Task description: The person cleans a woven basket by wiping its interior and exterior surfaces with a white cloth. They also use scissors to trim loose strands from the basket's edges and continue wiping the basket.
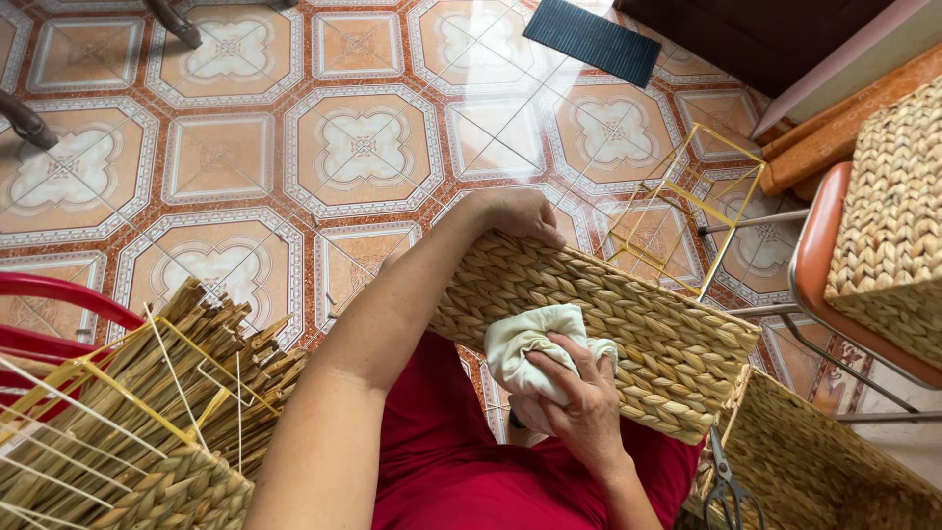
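While the woven basket point(628, 324) lies tilted across your lap, over the red garment point(442, 451), your right hand point(579, 402) presses a bunched pale cloth point(535, 348) against its braided side. Your fingers point(574, 358) on that hand are curled over the cloth, closed upon it. Your left hand point(520, 216) rests on the far upper edge of the basket, its fingers bent over the rim and gripping it; their tips are hidden behind the weave. Below and to the right of the basket stands a second woven basket point(834, 471), with a pair of scissors point(726, 486) lying at its near edge. Beyond the held basket, a bare yellow wire frame point(687, 211) stands on the patterned tile floor point(363, 147). At far right, another woven basket point(893, 216) sits on an orange chair point(814, 255). At lower left, an unfinished basket point(147, 432) shows loose straw strands over a yellow wire frame, beside a red plastic rim point(59, 294). A dark mat point(594, 39) lies on the floor at top.
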